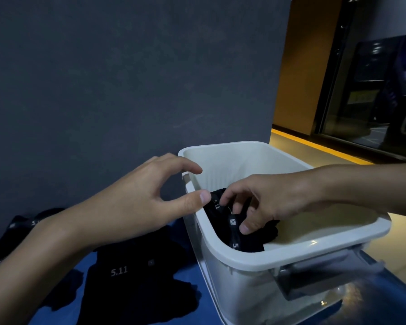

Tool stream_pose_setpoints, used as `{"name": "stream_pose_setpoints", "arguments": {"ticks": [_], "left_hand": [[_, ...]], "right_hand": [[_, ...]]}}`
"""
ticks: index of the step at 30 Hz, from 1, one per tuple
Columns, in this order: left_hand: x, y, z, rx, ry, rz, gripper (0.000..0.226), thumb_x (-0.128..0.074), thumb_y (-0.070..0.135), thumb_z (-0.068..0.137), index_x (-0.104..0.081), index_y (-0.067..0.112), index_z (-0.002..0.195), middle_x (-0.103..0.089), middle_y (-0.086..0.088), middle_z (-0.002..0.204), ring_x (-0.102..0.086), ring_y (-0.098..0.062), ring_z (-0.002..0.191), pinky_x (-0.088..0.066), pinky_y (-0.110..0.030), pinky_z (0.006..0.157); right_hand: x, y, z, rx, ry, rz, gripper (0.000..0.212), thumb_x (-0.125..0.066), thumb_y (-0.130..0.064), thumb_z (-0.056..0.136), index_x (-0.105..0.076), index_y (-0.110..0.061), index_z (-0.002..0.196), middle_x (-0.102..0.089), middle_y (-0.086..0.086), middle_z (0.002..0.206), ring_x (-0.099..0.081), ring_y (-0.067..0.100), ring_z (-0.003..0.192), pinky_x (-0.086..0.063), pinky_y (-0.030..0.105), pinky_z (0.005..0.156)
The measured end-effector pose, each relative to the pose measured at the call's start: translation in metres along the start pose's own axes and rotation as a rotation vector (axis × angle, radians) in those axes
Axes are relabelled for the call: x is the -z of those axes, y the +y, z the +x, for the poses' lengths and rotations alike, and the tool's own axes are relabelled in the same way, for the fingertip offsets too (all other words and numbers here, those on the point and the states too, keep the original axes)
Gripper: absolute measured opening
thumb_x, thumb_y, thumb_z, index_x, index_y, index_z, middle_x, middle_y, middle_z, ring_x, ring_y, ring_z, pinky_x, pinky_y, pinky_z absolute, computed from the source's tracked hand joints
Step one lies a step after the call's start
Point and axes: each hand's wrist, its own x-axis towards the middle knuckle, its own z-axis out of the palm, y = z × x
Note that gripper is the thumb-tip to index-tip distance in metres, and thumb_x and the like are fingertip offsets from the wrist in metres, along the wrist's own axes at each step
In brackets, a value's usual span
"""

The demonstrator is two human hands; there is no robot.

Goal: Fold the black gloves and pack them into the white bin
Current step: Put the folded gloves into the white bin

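The white bin (277, 253) stands on a blue table at centre right. Folded black gloves (240, 227) with white "5.11" print lie inside it against the near-left wall. My right hand (265, 202) reaches into the bin from the right, its curled fingertips pinching the top glove. My left hand (138, 200) hovers at the bin's left rim, thumb and forefinger apart, holding nothing. More black gloves (131, 273) lie flat on the table left of the bin, partly under my left forearm.
The blue table (190, 308) runs along a dark grey wall (127, 78). Other black gloves (17, 231) lie at the far left by the wall. A grey latch handle (319, 275) sticks out of the bin's near side. To the right, a floor and glass partition.
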Motion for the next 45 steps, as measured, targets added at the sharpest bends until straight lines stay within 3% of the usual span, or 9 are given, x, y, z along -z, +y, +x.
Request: {"name": "stream_pose_setpoints", "arguments": {"ticks": [4, 7, 13, 16, 20, 27, 31, 34, 45], "left_hand": [[0.000, 0.000, 0.000, 0.005, -0.007, 0.010, 0.068, -0.044, 0.089, 0.061, -0.052, 0.054, 0.119, -0.047, 0.040, 0.123, -0.035, 0.026, 0.118, -0.037, -0.015, 0.092], [0.001, 0.002, 0.000, 0.002, -0.011, 0.012, 0.067, -0.044, 0.088, 0.060, -0.052, 0.054, 0.118, -0.047, 0.041, 0.123, -0.035, 0.026, 0.117, -0.036, -0.013, 0.091], [0.002, 0.003, 0.000, 0.005, -0.011, 0.011, 0.065, -0.045, 0.087, 0.061, -0.051, 0.057, 0.118, -0.049, 0.039, 0.124, -0.036, 0.025, 0.117, -0.037, -0.013, 0.090], [0.001, 0.004, 0.000, 0.006, -0.016, 0.013, 0.065, -0.045, 0.087, 0.060, -0.050, 0.058, 0.118, -0.048, 0.039, 0.124, -0.036, 0.025, 0.116, -0.037, -0.013, 0.088], [0.002, 0.005, 0.001, 0.003, -0.023, 0.020, 0.064, -0.044, 0.088, 0.059, -0.047, 0.060, 0.117, -0.048, 0.040, 0.123, -0.036, 0.027, 0.114, -0.036, -0.011, 0.087], [0.002, 0.005, 0.001, -0.007, -0.031, 0.022, 0.063, -0.043, 0.088, 0.059, -0.049, 0.060, 0.116, -0.049, 0.037, 0.123, -0.038, 0.022, 0.117, -0.037, -0.013, 0.088], [0.003, 0.006, 0.001, -0.007, -0.032, 0.031, 0.062, -0.043, 0.088, 0.059, -0.049, 0.060, 0.115, -0.049, 0.037, 0.121, -0.038, 0.022, 0.116, -0.038, -0.013, 0.086], [0.002, 0.004, 0.002, -0.016, -0.029, 0.030, 0.063, -0.043, 0.088, 0.060, -0.050, 0.058, 0.115, -0.051, 0.034, 0.120, -0.040, 0.018, 0.118, -0.038, -0.015, 0.090], [0.001, 0.000, 0.003, -0.027, -0.030, 0.038, 0.065, -0.043, 0.088, 0.061, -0.056, 0.053, 0.114, -0.051, 0.033, 0.119, -0.041, 0.013, 0.120, -0.038, -0.022, 0.094]], "right_hand": [[0.004, -0.002, 0.002, 0.090, -0.061, -0.097, 0.061, -0.073, -0.009, 0.084, -0.049, -0.034, 0.135, -0.056, -0.015, 0.111, -0.057, 0.001, 0.069, -0.045, 0.010, 0.058], [0.004, -0.001, 0.002, 0.103, -0.104, -0.153, 0.053, -0.072, -0.013, 0.086, -0.055, -0.036, 0.131, -0.058, -0.037, 0.070, -0.057, 0.004, 0.072, -0.045, 0.011, 0.061], [-0.004, 0.007, 0.008, 0.140, -0.154, -0.126, 0.053, -0.074, -0.014, 0.085, -0.057, -0.028, 0.133, -0.069, -0.013, 0.101, -0.067, 0.016, 0.097, -0.055, 0.027, 0.087], [-0.001, 0.007, 0.007, 0.144, -0.156, -0.104, 0.055, -0.075, -0.012, 0.083, -0.057, -0.029, 0.132, -0.064, -0.023, 0.097, -0.063, 0.007, 0.090, -0.053, 0.022, 0.081], [0.018, 0.001, 0.003, 0.112, -0.172, -0.090, 0.050, -0.076, -0.014, 0.082, -0.059, -0.028, 0.126, -0.063, -0.002, 0.115, -0.061, -0.003, 0.075, -0.053, 0.022, 0.076], [0.043, 0.007, 0.021, -0.086, 0.027, -0.386, 0.064, -0.077, -0.024, 0.082, -0.046, -0.030, 0.137, -0.050, -0.007, 0.129, -0.068, 0.021, 0.101, -0.053, 0.027, 0.082], [0.029, 0.007, 0.031, -0.152, 0.001, -0.508, 0.069, -0.076, -0.011, 0.082, -0.043, -0.021, 0.142, -0.056, -0.006, 0.106, -0.057, 0.018, 0.097, -0.043, 0.026, 0.080], [0.023, 0.013, 0.038, -0.189, -0.026, -0.587, 0.071, -0.080, -0.017, 0.078, -0.046, -0.020, 0.140, -0.061, 0.003, 0.124, -0.063, 0.026, 0.107, -0.050, 0.032, 0.090], [0.022, 0.020, 0.051, -0.174, -0.023, -0.606, 0.057, -0.078, -0.034, 0.080, -0.055, -0.018, 0.130, -0.067, 0.008, 0.114, -0.068, 0.029, 0.099, -0.055, 0.039, 0.090]]}}
